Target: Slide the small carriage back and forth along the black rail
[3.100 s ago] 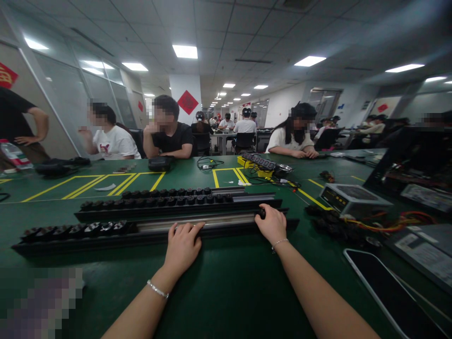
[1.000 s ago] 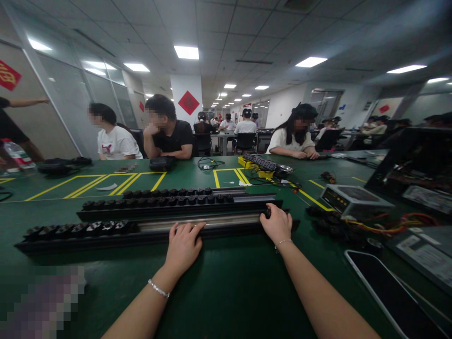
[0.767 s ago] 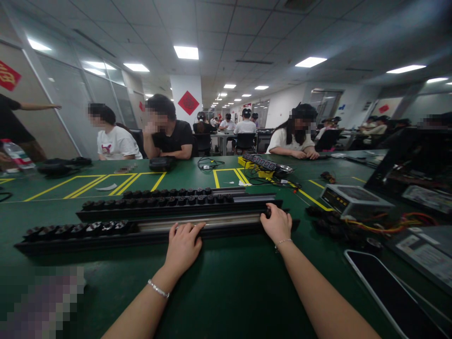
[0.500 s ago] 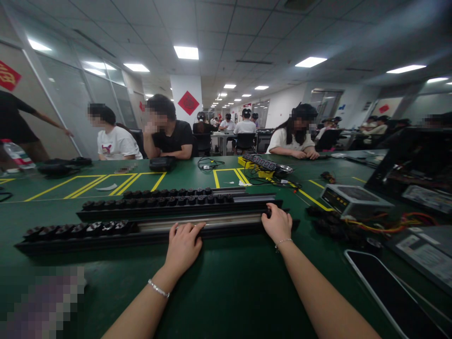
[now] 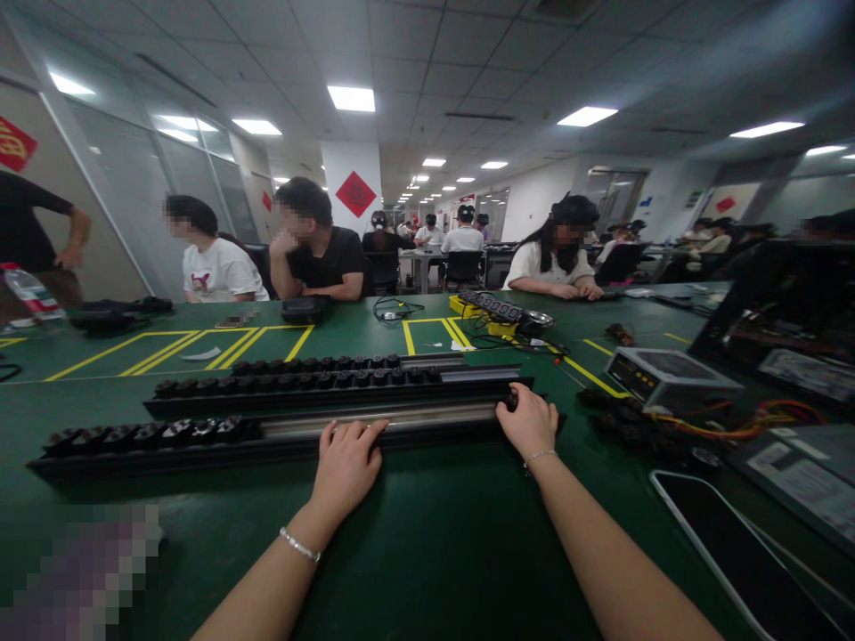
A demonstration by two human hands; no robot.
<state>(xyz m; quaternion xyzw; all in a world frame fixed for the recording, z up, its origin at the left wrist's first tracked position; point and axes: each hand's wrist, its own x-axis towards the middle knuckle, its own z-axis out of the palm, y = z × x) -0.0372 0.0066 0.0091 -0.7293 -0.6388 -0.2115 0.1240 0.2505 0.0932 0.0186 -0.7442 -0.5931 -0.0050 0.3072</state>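
A long black rail (image 5: 427,421) with a pale inner channel lies across the table in front of me. Black round parts (image 5: 147,434) with metallic tops fill its left end in a row. My left hand (image 5: 348,458) rests on the rail's near edge, fingers stretched out and holding nothing. At the rail's right end, my right hand (image 5: 529,420) pinches a small black part (image 5: 511,401) between thumb and fingers, mostly hidden by the hand. Just behind lies a second black rail (image 5: 334,392) with a longer row of similar parts, and a third rail (image 5: 434,359) lies beyond it.
To the right are a loose pile of black parts (image 5: 621,423), a grey power supply (image 5: 674,378) with coloured wires and a phone (image 5: 741,552). A power strip (image 5: 491,305) sits on yellow blocks farther back. Several people sit beyond the green table (image 5: 454,552).
My right hand has shifted very slightly right with the small black part. My left hand stays in place. At far left, a standing person's arm has drawn in towards the body.
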